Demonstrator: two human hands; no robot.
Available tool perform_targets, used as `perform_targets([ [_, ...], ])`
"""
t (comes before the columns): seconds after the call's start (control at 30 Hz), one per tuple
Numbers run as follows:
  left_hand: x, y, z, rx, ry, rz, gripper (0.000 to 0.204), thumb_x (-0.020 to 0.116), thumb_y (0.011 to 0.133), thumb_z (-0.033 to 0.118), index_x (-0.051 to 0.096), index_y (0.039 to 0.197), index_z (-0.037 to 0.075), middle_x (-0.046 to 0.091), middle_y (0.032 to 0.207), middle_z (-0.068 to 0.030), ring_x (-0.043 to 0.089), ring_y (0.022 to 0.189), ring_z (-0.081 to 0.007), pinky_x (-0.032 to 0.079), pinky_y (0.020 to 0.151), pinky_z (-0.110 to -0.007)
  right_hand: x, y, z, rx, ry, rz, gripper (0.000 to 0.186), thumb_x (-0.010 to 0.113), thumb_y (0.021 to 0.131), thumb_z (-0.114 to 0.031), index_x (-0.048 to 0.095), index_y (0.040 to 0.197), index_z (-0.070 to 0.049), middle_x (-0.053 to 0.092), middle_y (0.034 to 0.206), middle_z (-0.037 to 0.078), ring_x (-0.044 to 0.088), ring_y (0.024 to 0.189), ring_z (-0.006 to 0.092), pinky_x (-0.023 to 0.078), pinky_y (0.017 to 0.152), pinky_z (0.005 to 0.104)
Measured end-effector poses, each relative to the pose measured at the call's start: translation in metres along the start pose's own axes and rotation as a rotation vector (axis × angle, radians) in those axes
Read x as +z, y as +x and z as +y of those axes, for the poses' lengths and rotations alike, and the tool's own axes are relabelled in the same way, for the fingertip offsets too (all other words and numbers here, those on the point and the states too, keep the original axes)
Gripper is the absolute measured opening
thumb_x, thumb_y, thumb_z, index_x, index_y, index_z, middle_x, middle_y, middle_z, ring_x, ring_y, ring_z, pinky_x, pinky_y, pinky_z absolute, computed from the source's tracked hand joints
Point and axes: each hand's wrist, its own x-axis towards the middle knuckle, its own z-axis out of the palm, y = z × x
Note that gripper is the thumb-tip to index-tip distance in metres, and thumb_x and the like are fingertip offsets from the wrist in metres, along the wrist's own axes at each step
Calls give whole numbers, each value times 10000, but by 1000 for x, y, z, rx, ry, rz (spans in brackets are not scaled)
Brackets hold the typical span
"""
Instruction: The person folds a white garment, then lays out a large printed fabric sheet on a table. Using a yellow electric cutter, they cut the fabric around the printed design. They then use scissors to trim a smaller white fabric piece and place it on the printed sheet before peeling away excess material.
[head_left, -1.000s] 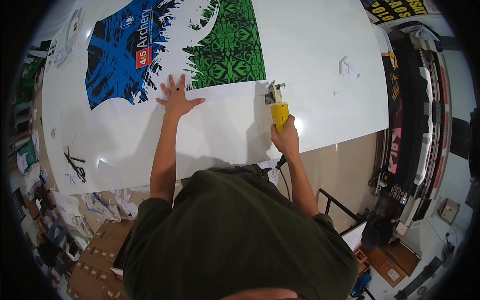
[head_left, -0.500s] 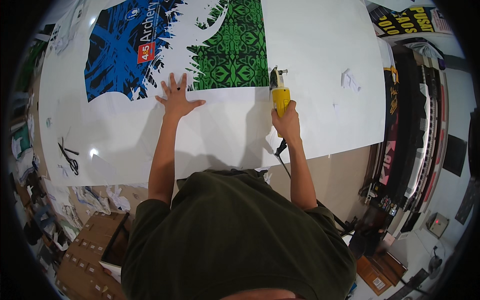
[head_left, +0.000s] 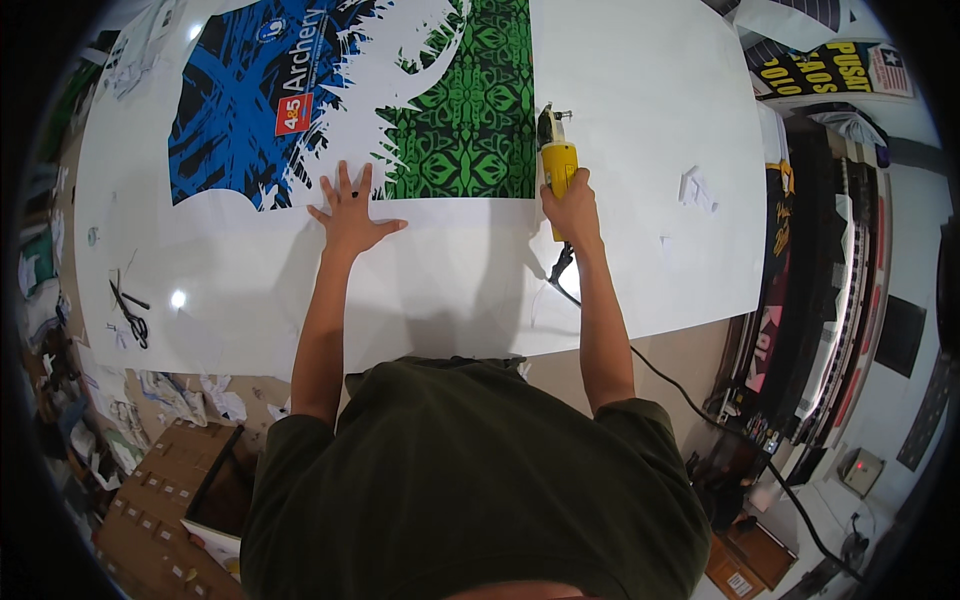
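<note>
Your left hand (head_left: 352, 222) lies spread on the printed sheet (head_left: 465, 140) at eleven o'clock, likely keeping it flat, while your right hand (head_left: 572, 210) wraps the yellow cutter (head_left: 560, 160) beside its three-o'clock edge, apparently for control.

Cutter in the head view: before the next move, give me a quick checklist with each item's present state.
1. Right hand gripping the cutter: ok, wrapped around its yellow body.
2. Left hand away from the cutter: ok, spread on the print's near edge, well to the left.
3. Cord behind the cutter head: ok, trailing from the rear.
4. Scissors out of the way: ok, far left.
5. Cutter running: cannot tell.
</note>
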Motion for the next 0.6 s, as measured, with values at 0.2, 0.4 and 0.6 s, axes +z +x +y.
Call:
perform_targets([
  [0.2,-2,-2,2,4,-11,20,1286,811,586,750,197,1627,311,17,1702,-144,-65,1515,-537,78,1017,-876,-8,42,-23,13,-20,-48,482,654,856,-245,412,1115,82,678,968,345,703,850,477,581,742,499],
  [0.4,-5,-2,4,3,-29,25,1280,837,573,710,223,1622,308,24,1701,-139,-53,1514,-541,85,1012,-880,-10,91,-36,-27,-28,-20,503,677,843,-263,429,1106,86,679,958,341,705,850,470,584,741,493],
  [0.6,-7,-3,5,0,-52,32,1280,861,567,671,239,1619,290,24,1700,-144,-47,1514,-543,80,1014,-878,-10,143,-48,-86,-58,13,533,697,830,-273,433,1116,91,680,965,339,705,866,469,585,753,497],
])
